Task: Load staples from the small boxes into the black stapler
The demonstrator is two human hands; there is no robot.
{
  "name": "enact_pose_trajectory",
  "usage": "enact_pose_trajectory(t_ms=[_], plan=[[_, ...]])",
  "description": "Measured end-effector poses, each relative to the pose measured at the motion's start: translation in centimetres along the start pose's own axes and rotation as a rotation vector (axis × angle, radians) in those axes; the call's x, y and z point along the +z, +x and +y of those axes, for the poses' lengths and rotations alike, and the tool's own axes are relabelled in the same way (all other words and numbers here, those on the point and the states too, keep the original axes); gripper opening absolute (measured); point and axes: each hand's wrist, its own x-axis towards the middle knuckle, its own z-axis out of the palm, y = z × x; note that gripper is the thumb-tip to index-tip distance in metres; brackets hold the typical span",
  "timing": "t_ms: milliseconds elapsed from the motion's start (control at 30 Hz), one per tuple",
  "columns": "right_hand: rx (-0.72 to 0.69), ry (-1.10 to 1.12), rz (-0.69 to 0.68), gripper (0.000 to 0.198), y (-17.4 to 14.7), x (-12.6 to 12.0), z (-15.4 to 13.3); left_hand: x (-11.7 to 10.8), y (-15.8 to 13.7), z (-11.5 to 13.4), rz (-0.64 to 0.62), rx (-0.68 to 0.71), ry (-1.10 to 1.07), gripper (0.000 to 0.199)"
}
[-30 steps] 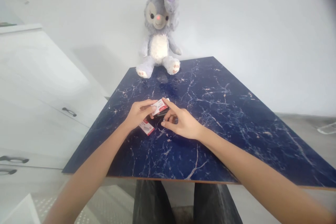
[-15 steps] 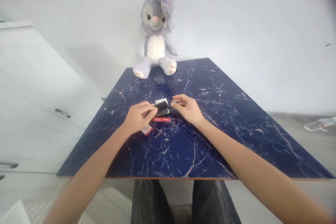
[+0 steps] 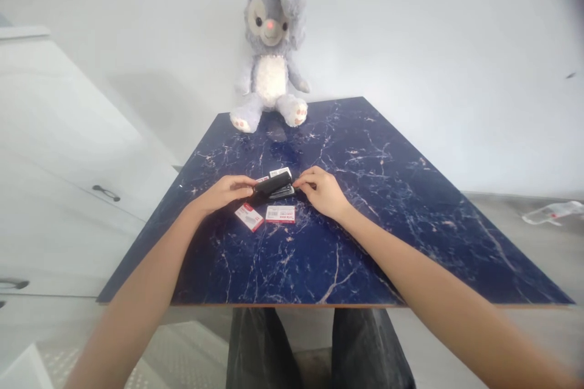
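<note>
A black stapler (image 3: 276, 182) stands over the blue tabletop, its upper arm raised from the base. My left hand (image 3: 225, 191) has its fingers closed on the stapler's left end. At the right end, my right hand (image 3: 322, 192) pinches the tip of the base between thumb and fingers. Just in front of the stapler lie two small red-and-white boxes: one tilted box (image 3: 249, 217) on the left and one squarer to the edge, a labelled box (image 3: 280, 214). Another white box (image 3: 280, 172) is partly hidden behind the stapler.
A grey plush rabbit (image 3: 272, 73) sits at the far edge of the blue marbled table (image 3: 365, 152), against the wall. To the left stands a white cabinet (image 3: 68, 152) with dark handles. A clear plastic item (image 3: 553, 213) lies beyond the table on the right.
My left hand has shifted left to the stapler's left end. The middle front box, earlier showing a red side, now shows its white label. My right hand has closed on the stapler's right end.
</note>
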Motion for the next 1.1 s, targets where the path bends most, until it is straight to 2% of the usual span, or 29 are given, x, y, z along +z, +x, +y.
enact_pose_trajectory(t_ms=[133,333,567,667,800,1000,1100], plan=[[0.055,-0.026,0.003,0.031,0.3,0.1,0.2,-0.5,0.4,-0.5,-0.044,-0.044,-0.043,0.039],[0.132,0.051,-0.075,0.038,0.9,-0.9,1.0,-0.3,0.7,-1.7,0.048,-0.081,-0.057,0.038],[0.264,0.127,0.066,0.014,1.2,-3.0,0.8,-0.1,0.2,-1.3,0.043,-0.075,-0.058,0.037],[0.227,0.087,0.060,0.018,1.2,-3.3,0.1,-0.1,0.1,-1.0,0.033,-0.068,-0.046,0.036],[0.143,0.004,-0.062,0.014,1.0,-3.1,-0.7,-0.1,0.1,-0.5,-0.012,-0.094,0.018,0.034],[0.162,0.029,-0.115,0.027,0.8,-3.4,-1.0,-0.1,-0.1,-0.6,-0.016,-0.117,0.021,0.035],[0.165,0.010,-0.149,0.022,0.9,-3.6,-1.0,-0.2,-0.1,-0.5,-0.020,-0.111,0.023,0.034]])
